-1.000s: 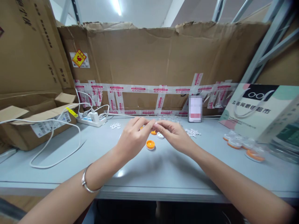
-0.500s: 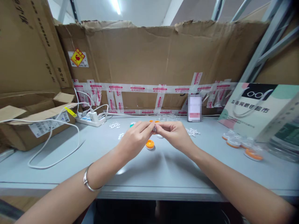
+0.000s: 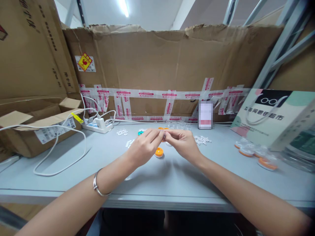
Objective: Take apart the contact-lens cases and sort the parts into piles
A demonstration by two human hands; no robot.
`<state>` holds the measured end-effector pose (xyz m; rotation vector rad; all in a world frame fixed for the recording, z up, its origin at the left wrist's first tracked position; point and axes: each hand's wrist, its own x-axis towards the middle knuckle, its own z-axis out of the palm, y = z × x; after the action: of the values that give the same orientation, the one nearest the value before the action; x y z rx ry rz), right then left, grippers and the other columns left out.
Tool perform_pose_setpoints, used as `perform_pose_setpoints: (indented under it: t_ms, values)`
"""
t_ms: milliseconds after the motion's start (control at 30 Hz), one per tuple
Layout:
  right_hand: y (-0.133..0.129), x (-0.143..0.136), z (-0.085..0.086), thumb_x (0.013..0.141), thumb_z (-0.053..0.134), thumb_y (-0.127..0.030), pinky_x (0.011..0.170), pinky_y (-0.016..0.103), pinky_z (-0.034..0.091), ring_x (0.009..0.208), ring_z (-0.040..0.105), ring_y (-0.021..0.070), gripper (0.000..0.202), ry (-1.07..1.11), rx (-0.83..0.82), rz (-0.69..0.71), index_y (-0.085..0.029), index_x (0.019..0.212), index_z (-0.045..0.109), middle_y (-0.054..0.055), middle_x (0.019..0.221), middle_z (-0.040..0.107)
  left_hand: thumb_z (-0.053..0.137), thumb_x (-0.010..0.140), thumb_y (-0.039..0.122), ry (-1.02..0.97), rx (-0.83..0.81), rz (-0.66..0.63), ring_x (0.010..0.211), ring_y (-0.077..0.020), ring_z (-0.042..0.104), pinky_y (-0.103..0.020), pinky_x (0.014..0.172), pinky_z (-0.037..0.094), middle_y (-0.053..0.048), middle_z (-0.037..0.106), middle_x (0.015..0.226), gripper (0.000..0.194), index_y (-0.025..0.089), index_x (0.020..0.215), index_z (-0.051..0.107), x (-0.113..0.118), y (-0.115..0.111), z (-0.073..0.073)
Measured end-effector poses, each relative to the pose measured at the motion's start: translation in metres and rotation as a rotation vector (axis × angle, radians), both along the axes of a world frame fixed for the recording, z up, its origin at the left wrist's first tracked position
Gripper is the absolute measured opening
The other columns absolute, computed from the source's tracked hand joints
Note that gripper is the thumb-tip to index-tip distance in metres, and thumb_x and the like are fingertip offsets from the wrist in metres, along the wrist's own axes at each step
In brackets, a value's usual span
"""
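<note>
My left hand and my right hand meet fingertip to fingertip above the middle of the table. Both are closed in a pinch around something small; the fingers cover most of it, so its kind cannot be made out. Just below them an orange and white round cap lies on the table. More orange pieces show behind the fingertips, partly hidden. A teal round piece sits beyond my left hand. Small white parts lie to its left, and a heap of white parts is to the right of my right hand.
Clear domed pieces with orange bases stand at the right, by a paper bag and a large clear bottle. A phone leans at the back. A power strip, a looping white cable and an open carton occupy the left.
The view has shifted slightly. Both hands keep their pinch at nearly the same place over the table; the things around them lie as before.
</note>
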<state>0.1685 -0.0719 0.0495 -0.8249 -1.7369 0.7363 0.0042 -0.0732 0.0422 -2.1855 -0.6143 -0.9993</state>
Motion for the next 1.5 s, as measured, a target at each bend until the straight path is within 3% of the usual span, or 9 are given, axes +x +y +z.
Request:
perform_pose_setpoints:
  t_ms: [233,700,800,1033,1133,1267,1367,1500]
  values:
    - [0.002,-0.001,0.0,0.075,0.059,-0.032,0.074,0.031,0.053,0.076,0.064,0.016,0.022,0.158,-0.124,0.12,-0.022,0.091,0.07,0.001,0.08,0.07,0.045,0.084,0.009,-0.042,-0.018,-0.045,0.085,-0.0169,0.057,-0.03,0.075,0.049,-0.009,0.062,0.093,0.025,0.011,0.109,0.049,0.0,0.002,0.0]
    - [0.007,-0.002,0.004,0.068,0.065,-0.034,0.065,0.025,0.051,0.064,0.064,0.013,0.02,0.279,-0.41,0.121,-0.016,0.077,0.067,0.001,0.067,0.068,0.05,0.082,0.014,-0.183,-0.201,-0.177,0.077,-0.0141,0.055,-0.028,0.07,0.046,-0.005,0.063,0.085,0.012,0.016,0.092,0.057,0.002,0.007,0.005]
    - [0.009,-0.003,0.003,0.067,0.066,-0.033,0.063,0.024,0.052,0.061,0.064,0.0124,0.02,0.28,-0.454,0.112,-0.015,0.075,0.066,0.001,0.065,0.068,0.053,0.079,0.015,-0.285,-0.345,-0.232,0.076,-0.0129,0.056,-0.026,0.069,0.047,-0.005,0.063,0.083,0.012,0.016,0.09,0.059,0.002,0.009,0.004]
    - [0.018,-0.001,-0.001,0.067,0.066,-0.022,0.06,0.021,0.052,0.058,0.064,0.0107,0.012,0.253,-0.57,0.044,-0.013,0.074,0.066,0.003,0.061,0.067,0.058,0.074,0.02,-0.6,-0.886,-0.345,0.074,-0.0122,0.06,-0.027,0.072,0.051,-0.006,0.064,0.085,0.017,0.013,0.089,0.062,0.004,0.022,-0.005]
    - [0.02,0.002,-0.004,0.066,0.067,-0.02,0.065,0.022,0.053,0.059,0.063,0.0102,0.012,0.227,-0.61,0.062,-0.013,0.075,0.066,0.004,0.062,0.067,0.06,0.072,0.021,-0.671,-1.01,-0.373,0.073,-0.0129,0.06,-0.028,0.072,0.053,-0.007,0.065,0.083,0.018,0.011,0.087,0.062,0.005,0.027,-0.009]
    - [0.022,0.003,-0.006,0.068,0.067,-0.025,0.068,0.022,0.052,0.06,0.062,0.0088,0.014,0.177,-0.643,0.14,-0.013,0.074,0.065,0.004,0.065,0.067,0.061,0.071,0.022,-0.639,-1.042,-0.384,0.072,-0.0135,0.061,-0.028,0.071,0.053,-0.006,0.066,0.08,0.02,0.012,0.088,0.063,0.006,0.027,-0.011]
    - [0.024,0.002,-0.007,0.068,0.068,-0.025,0.062,0.02,0.051,0.055,0.06,0.0074,0.014,0.195,-0.607,0.09,-0.013,0.073,0.064,0.002,0.061,0.065,0.06,0.072,0.022,-0.668,-1.014,-0.372,0.072,-0.0133,0.062,-0.027,0.072,0.053,-0.006,0.066,0.08,0.018,0.012,0.087,0.063,0.007,0.026,-0.011]
    - [0.022,0.0,-0.006,0.07,0.064,-0.021,0.06,0.017,0.049,0.054,0.058,0.0056,0.009,0.285,-0.659,0.114,-0.013,0.068,0.062,0.0,0.06,0.063,0.059,0.074,0.021,-0.623,-0.798,-0.345,0.074,-0.0124,0.06,-0.026,0.072,0.051,-0.005,0.064,0.084,0.016,0.014,0.088,0.062,0.007,0.024,-0.011]
